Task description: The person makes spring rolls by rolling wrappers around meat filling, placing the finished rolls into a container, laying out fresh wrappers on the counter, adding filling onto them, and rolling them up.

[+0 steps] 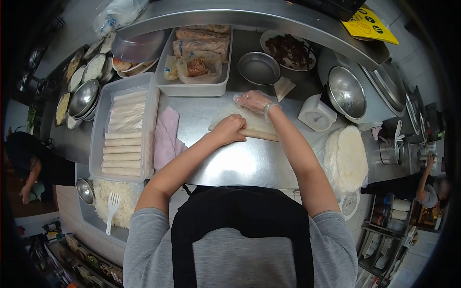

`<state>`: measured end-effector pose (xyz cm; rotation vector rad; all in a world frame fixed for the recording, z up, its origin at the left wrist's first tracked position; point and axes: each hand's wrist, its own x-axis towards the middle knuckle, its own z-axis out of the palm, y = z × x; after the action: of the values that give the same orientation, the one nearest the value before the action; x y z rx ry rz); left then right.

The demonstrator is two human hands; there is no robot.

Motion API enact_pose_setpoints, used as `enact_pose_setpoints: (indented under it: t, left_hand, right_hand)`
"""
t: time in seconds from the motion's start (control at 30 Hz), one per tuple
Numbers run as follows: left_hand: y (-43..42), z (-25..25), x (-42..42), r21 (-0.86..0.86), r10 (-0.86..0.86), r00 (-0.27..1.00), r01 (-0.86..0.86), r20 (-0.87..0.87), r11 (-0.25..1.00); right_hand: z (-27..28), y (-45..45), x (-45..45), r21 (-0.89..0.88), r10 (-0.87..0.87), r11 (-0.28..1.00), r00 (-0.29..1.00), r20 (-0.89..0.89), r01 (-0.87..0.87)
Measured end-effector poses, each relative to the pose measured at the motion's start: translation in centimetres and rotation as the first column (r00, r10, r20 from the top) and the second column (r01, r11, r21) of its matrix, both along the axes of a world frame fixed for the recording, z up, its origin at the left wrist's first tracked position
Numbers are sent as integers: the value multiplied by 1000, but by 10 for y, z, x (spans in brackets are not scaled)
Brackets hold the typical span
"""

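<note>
A pale, thin wrapper sheet [230, 114] lies on the steel worktop, with a partly rolled spring roll [259, 135] along its near side. My bare left hand [229, 129] is closed over the left end of that roll. At the far edge of the wrapper is my right hand [256, 103] in a clear plastic glove, its fingers curled and close together; what they hold, if anything, is hidden. My right forearm covers the roll's right end. Left of my hands, a plastic tub [97, 144] holds several finished rolls [122, 150], some under clear film.
A pink cloth [166, 132] lies beside the tub. Behind stand a bin of bagged filling [192, 89], a metal bowl [259, 67] and a plate of dark food [288, 50]. A white scale [317, 114] and stacked wrappers [345, 158] are at right. Two other people are at the sides.
</note>
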<state>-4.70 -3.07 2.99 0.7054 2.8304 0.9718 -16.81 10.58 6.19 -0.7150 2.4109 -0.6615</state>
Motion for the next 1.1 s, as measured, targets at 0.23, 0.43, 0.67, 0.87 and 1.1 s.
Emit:
enact_pose_setpoints:
  t: [0.23,0.43,0.67,0.87,1.1]
  left_hand:
    - [18,-9,1,-33,-12,1000,12,-19,999]
    - [33,-15,2,57,2,999,0,-34,998]
    - [55,-19,0,120,-3,996,13,-85,993]
    - [64,-20,-4,75,-7,997,13,-72,997]
    - [86,-18,-5,54,-28,997,32,-78,998]
  right_hand:
    - [-11,4,-11,19,97,995,995,17,-98]
    - [-21,5,-20,-6,113,994,989,99,-113]
    - [-4,7,-11,-25,130,991,986,100,-128]
    - [-2,7,-14,-24,202,979,975,92,-200]
    - [-13,10,-26,-45,270,963,956,117,-267]
